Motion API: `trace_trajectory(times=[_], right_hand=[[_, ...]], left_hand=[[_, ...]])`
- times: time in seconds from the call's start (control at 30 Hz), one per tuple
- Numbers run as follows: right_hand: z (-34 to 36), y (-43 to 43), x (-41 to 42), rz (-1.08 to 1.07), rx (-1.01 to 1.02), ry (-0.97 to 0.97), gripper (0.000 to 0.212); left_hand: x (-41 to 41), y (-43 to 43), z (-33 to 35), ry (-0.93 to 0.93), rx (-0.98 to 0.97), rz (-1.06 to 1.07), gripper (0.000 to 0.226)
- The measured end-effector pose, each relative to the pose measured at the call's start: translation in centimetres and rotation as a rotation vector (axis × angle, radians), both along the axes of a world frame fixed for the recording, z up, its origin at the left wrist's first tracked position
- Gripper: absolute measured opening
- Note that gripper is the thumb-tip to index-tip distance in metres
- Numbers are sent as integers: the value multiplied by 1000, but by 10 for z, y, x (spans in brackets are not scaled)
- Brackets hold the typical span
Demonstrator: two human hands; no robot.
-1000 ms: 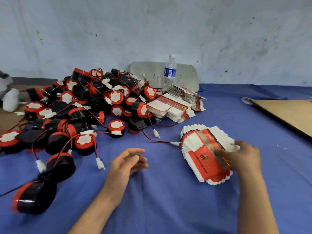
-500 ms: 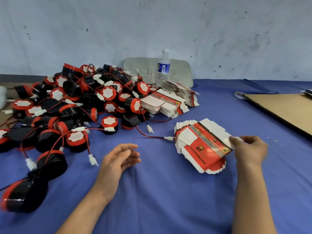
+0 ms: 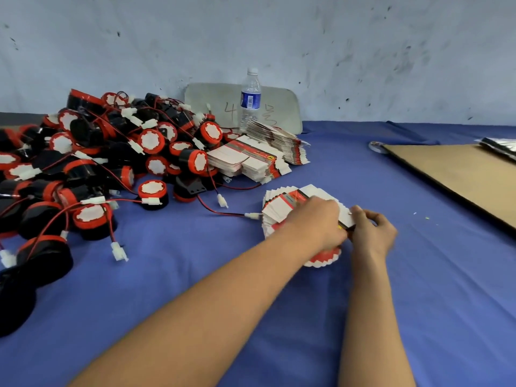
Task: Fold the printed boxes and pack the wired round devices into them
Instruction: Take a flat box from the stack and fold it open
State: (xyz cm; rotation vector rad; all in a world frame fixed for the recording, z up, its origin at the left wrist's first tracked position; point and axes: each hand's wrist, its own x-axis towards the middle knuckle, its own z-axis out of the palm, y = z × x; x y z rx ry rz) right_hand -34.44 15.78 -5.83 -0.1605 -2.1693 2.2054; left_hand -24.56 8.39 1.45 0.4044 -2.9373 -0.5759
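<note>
On the blue-covered counter [image 3: 435, 308], about midway between its left and right edges, lies a fanned stack of flat boxes [image 3: 280, 209], printed red, white and black with scalloped ends. The left grip [image 3: 317, 223] rests across the top of this stack, its back to the camera; its fingertips are hidden, so I cannot tell whether it clasps a box or only presses down. The right grip [image 3: 372, 230] sits just beside it at the stack's right end, fingers curled and thumb closed, pinching the edge of the top box [image 3: 344, 218]. A white connector [image 3: 252, 216] on a red-and-black wire touches the stack's left side. The wire runs back to the heap of wired round devices [image 3: 111, 163], black bodies with red rims and white faces, which fills the far left of the counter and spills toward the left edge. Against the heap's right side lie two more stacks of flat boxes [image 3: 247, 160], one behind the other. A water bottle [image 3: 250, 97] stands upright at the far edge in front of a grey board [image 3: 212, 107] leaning on the wall. A cardboard sheet [image 3: 460, 174] lies flat along the right edge.
</note>
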Motion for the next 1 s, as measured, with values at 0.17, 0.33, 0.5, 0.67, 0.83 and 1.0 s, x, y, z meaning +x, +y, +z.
trace_trajectory(times=[0.17,0.33,0.5,0.67,0.83,1.0], right_hand=[[0,-1,4,65,-253,21,20],[4,1,5,184,-371,35,29],[7,-1,6,197,-361,-21,34],[6,-7,9,224,-195,84,12],[-1,-8,3,127,-22,144,17],[0,-8,-1,54,186,115,13]], left_hand=[[-30,-6,9,-147,-210,-62,27],[-34,-15,10,-144,-249,-189,32],[-37,-29,17,-151,-220,-228,25],[-30,-12,-2,16,-551,-71,27],[-23,16,-6,278,-507,-20,31],[18,34,19,937,77,-92,25]])
